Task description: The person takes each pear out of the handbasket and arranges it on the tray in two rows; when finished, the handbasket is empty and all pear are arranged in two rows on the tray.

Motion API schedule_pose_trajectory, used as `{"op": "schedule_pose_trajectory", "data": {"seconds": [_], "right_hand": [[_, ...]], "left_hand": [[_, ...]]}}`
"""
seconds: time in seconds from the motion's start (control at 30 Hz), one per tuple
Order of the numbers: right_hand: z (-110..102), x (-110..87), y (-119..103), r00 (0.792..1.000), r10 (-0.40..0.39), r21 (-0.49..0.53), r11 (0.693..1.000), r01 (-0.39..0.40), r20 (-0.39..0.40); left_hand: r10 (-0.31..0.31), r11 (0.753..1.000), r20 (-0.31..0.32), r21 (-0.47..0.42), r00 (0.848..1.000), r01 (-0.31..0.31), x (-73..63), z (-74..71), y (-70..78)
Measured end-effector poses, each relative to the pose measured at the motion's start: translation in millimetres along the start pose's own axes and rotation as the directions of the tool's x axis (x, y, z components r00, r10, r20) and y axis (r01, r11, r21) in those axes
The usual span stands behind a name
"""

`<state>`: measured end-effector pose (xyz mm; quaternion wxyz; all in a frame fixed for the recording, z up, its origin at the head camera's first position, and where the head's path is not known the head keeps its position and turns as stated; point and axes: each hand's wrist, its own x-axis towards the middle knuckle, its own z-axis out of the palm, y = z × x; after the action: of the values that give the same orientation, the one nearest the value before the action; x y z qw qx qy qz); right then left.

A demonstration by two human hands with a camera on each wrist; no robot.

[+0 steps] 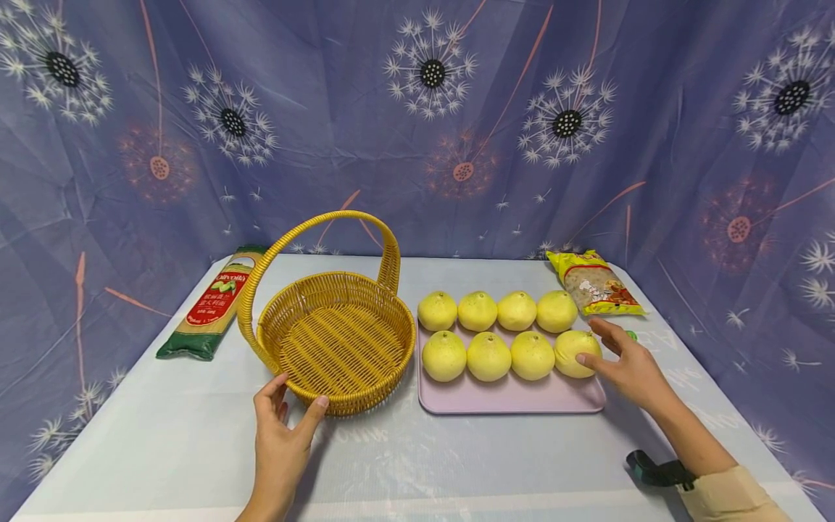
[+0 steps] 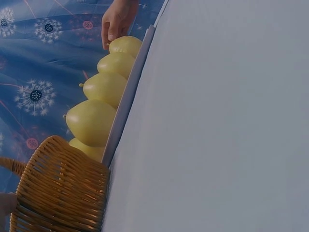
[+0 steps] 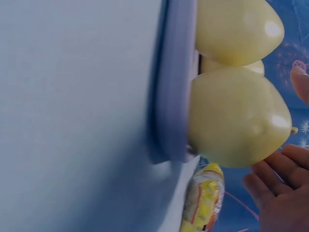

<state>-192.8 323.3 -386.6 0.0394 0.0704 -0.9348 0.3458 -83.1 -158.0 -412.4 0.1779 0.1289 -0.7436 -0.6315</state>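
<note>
In the head view my left hand [image 1: 283, 433] is at the near side of a golden wicker basket [image 1: 391, 391], thumb and forefinger spread apart at its rim. A fingertip [image 2: 7, 203] shows beside the basket in the left wrist view. The basket has a tall arched handle and a bare woven floor. My right hand [image 1: 629, 366] is at the right end of the front row of round, pale-yellow fruit. Its fingers are extended around the far side of the end fruit [image 1: 574, 354], with the thumb nearer; the right wrist view shows the thumb [image 3: 301, 83] apart from the fruit [image 3: 236, 121].
Two rows of the yellow fruit stand on a pink-lilac tray [image 1: 509, 399]. A yellow food packet [image 1: 595, 284] lies behind its right end. A green-and-red pasta packet [image 1: 222, 297] is left of the basket. Patterned cloth hangs behind the white table [image 1: 404, 471].
</note>
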Motion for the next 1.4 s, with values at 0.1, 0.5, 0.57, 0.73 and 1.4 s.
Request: {"op": "schedule_pose_trajectory", "data": {"seconds": [0.1,0.5,0.57,0.73,1.4], "right_hand": [[-2,0.2,-5,1.000,0.000,0.000,1.000,0.000,-0.012],[-1,-2.1,-21,0.996,-0.063,0.016,0.998,0.064,-0.061],[-1,-3.1,-24,0.994,-0.084,0.027,0.996,0.086,-0.069],[0,-4.8,-33,0.985,-0.138,0.038,0.989,0.142,-0.101],[4,-7.0,-71,0.967,-0.238,0.038,0.970,0.242,-0.095]], "left_hand": [[0.005,1.000,-0.005,-0.011,1.000,-0.005,-0.2,-0.2,1.3],[-0.025,1.000,-0.018,-0.012,1.000,0.025,-5.4,-3.3,9.8],[-0.040,0.999,-0.013,-0.001,0.999,0.040,-6.5,-4.4,12.0],[-0.065,0.997,-0.037,0.027,0.997,0.066,-12.1,-6.3,18.2],[0.171,0.981,-0.070,0.109,0.983,-0.163,-18.8,2.0,38.1]]}}
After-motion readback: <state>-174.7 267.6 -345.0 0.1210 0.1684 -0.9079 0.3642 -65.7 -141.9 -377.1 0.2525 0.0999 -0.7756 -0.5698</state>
